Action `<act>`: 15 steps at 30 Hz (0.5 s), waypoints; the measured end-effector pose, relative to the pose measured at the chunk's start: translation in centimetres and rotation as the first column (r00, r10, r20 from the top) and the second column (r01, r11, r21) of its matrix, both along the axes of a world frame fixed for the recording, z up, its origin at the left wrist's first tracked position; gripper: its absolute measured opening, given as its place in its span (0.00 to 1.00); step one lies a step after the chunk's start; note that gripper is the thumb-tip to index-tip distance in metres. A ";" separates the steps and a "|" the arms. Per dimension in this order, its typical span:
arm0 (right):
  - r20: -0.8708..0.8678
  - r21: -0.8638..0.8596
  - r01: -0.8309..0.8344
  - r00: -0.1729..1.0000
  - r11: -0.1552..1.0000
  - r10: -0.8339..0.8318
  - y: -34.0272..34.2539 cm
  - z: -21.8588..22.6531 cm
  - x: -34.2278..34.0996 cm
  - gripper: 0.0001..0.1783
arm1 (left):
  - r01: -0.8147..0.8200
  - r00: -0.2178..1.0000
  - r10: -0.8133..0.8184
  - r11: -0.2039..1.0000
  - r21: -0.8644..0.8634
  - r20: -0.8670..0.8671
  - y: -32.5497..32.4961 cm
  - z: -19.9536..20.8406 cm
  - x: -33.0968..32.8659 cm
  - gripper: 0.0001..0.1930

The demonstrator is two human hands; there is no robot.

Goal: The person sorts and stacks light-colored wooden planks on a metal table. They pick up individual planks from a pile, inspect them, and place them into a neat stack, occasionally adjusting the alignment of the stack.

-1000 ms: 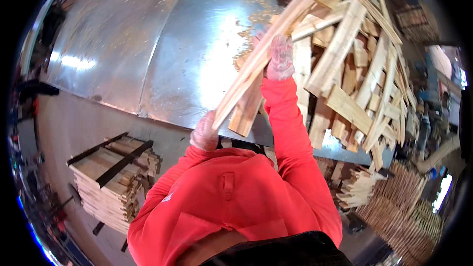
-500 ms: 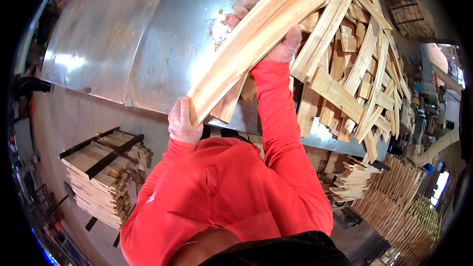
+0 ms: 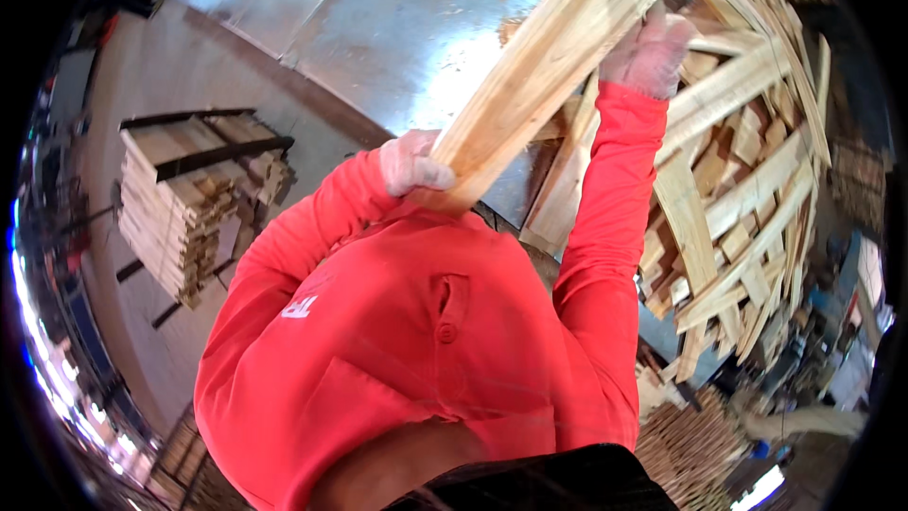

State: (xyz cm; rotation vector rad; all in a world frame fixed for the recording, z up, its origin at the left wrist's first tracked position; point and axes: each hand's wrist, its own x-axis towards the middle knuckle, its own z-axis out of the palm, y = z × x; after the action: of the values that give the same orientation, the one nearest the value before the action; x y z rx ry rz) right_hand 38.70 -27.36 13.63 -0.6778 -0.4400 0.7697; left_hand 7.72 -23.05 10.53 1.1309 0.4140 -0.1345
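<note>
Now nearer the red shirt (image 3: 397,312) than before: plank (image 3: 553,76), left fingers (image 3: 432,173) curled round its end, right fingers (image 3: 662,30), closure unclear.

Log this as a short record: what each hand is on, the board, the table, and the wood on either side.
Left grip: closed on the near end of the board
Right grip: against its right edge, farther up; fingers partly hidden
Board: long, pale, slanting up to the right, far end out of frame
Table: shiny metal
Pile: loose wood, jumbled, at right
Stack: layered wood at left, dark bars across its top
</note>
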 end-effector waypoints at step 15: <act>0.982 0.184 0.518 -0.056 0.835 -0.182 0.5 -7.7 -8.7 0.16 | -0.395 0.914 0.272 0.766 0.507 0.302 9.4 2.4 2.9 0.31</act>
State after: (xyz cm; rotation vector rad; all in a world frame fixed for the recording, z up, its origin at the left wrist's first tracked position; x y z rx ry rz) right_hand 29.98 -26.89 5.96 -1.5185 -1.4316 -0.4021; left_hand 10.60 -13.67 12.93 1.6123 0.4743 0.4573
